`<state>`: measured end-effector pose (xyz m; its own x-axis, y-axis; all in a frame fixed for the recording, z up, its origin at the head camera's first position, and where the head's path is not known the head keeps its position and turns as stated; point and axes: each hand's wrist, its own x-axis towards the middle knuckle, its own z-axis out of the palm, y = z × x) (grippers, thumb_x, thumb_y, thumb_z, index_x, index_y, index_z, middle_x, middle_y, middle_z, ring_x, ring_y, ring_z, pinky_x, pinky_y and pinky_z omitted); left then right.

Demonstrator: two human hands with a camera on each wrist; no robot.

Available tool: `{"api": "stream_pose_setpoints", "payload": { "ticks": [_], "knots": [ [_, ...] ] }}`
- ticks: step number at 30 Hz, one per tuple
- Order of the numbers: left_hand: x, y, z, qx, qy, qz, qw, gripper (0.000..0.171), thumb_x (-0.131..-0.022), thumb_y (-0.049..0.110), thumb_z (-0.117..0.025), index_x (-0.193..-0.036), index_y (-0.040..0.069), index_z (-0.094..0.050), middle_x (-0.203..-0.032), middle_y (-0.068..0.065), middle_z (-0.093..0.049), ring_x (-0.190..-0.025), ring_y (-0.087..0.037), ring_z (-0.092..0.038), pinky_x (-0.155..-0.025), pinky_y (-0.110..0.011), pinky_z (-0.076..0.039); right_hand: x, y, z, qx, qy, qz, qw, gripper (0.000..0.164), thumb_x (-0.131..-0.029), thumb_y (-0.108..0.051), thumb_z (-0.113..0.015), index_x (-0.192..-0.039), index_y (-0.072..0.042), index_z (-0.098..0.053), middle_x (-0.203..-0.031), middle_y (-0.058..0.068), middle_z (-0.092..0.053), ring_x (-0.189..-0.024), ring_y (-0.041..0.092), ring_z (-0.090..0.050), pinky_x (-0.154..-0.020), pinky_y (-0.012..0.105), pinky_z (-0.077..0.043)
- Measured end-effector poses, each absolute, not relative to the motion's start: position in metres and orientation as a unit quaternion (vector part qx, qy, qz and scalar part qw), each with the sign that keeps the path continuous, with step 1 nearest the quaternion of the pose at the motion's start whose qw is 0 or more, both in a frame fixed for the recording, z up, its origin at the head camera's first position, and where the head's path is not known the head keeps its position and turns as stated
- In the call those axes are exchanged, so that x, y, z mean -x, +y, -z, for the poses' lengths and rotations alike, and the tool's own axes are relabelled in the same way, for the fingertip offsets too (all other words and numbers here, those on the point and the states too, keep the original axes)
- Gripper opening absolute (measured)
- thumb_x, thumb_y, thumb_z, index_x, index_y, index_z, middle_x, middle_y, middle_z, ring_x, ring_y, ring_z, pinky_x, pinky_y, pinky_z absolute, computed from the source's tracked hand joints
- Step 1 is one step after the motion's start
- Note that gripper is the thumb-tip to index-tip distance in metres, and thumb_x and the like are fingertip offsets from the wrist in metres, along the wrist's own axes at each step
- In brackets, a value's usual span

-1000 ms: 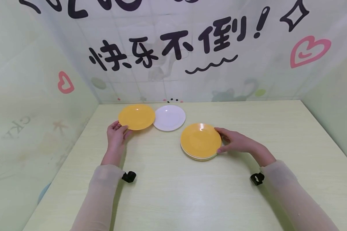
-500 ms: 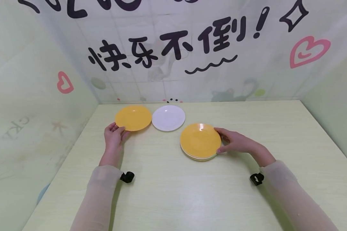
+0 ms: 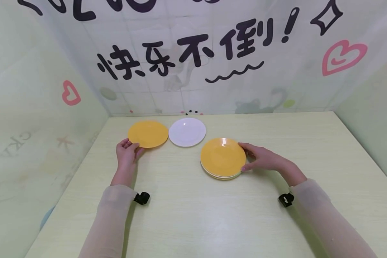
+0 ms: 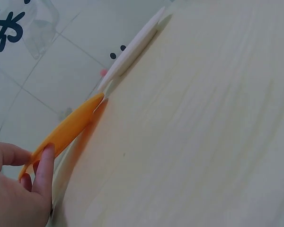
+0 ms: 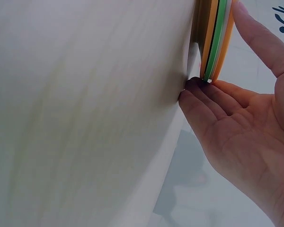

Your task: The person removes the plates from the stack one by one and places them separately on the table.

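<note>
- My left hand pinches a yellow plate by its near-left edge; the left wrist view cuts off much of the hand.
- The plate sits left of a white plate; whether their rims touch, I cannot tell.
- My right hand, thumb spread wide from fingers, touches a yellow-topped stack at right, its green layer clear only from the wrist.
- My sleeves run out of frame.

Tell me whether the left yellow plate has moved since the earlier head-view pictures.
Yes. In the head view, the left yellow plate has shifted slightly left and lower against the white plate, whose edge it overlapped earlier.
</note>
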<state>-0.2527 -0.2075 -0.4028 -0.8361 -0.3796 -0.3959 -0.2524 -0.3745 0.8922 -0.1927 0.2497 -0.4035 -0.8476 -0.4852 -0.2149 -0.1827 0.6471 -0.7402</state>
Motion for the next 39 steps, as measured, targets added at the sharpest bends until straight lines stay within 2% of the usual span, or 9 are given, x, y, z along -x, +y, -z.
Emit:
{"api": "stream_pose_setpoints", "payload": {
  "ticks": [11,18,24,31,39],
  "knots": [
    [0.253,-0.210,0.401,-0.298,-0.567,0.767,0.026,0.060,-0.096,-0.004,-0.055,-0.147,0.015,-0.030,-0.109,0.005,-0.042,-0.097,-0.009,-0.056,-0.080,-0.016,-0.060,0.193,0.249,0.404,0.194,0.881,0.381,0.201,0.099,-0.085,-0.029,-0.079,-0.156,0.005,-0.019,-0.161,0.025,-0.027,-0.147,0.045,-0.031,-0.122,0.058,-0.029],
    [0.249,-0.213,0.396,-0.293,-0.587,0.755,0.004,0.063,-0.098,-0.004,-0.051,-0.153,0.013,-0.028,-0.113,0.006,-0.044,-0.103,-0.008,-0.054,-0.097,-0.019,-0.056,0.192,0.248,0.402,0.201,0.880,0.380,0.199,0.098,-0.086,-0.029,-0.078,-0.156,0.005,-0.019,-0.160,0.026,-0.028,-0.146,0.045,-0.032,-0.121,0.058,-0.030],
    [0.245,-0.217,0.393,-0.286,-0.605,0.743,-0.004,0.062,-0.098,-0.005,-0.050,-0.155,0.011,-0.030,-0.116,0.005,-0.046,-0.105,-0.007,-0.055,-0.105,-0.022,-0.051,0.191,0.248,0.401,0.203,0.879,0.382,0.201,0.096,-0.087,-0.028,-0.078,-0.155,0.006,-0.019,-0.160,0.028,-0.027,-0.145,0.046,-0.032,-0.120,0.059,-0.031],
    [0.244,-0.222,0.394,-0.284,-0.616,0.735,0.000,0.063,-0.098,-0.003,-0.052,-0.155,0.012,-0.030,-0.123,0.004,-0.048,-0.111,-0.008,-0.055,-0.107,-0.022,-0.050,0.190,0.247,0.401,0.200,0.880,0.381,0.199,0.097,-0.087,-0.029,-0.078,-0.156,0.006,-0.019,-0.160,0.027,-0.027,-0.145,0.046,-0.032,-0.121,0.059,-0.030],
    [0.245,-0.228,0.403,-0.280,-0.635,0.720,-0.005,0.063,-0.099,0.000,-0.053,-0.154,0.014,-0.024,-0.128,0.004,-0.049,-0.110,-0.008,-0.058,-0.101,-0.020,-0.053,0.191,0.248,0.402,0.190,0.880,0.385,0.205,0.098,-0.086,-0.028,-0.078,-0.156,0.004,-0.018,-0.162,0.025,-0.026,-0.147,0.045,-0.030,-0.122,0.058,-0.029]
  ]
}}
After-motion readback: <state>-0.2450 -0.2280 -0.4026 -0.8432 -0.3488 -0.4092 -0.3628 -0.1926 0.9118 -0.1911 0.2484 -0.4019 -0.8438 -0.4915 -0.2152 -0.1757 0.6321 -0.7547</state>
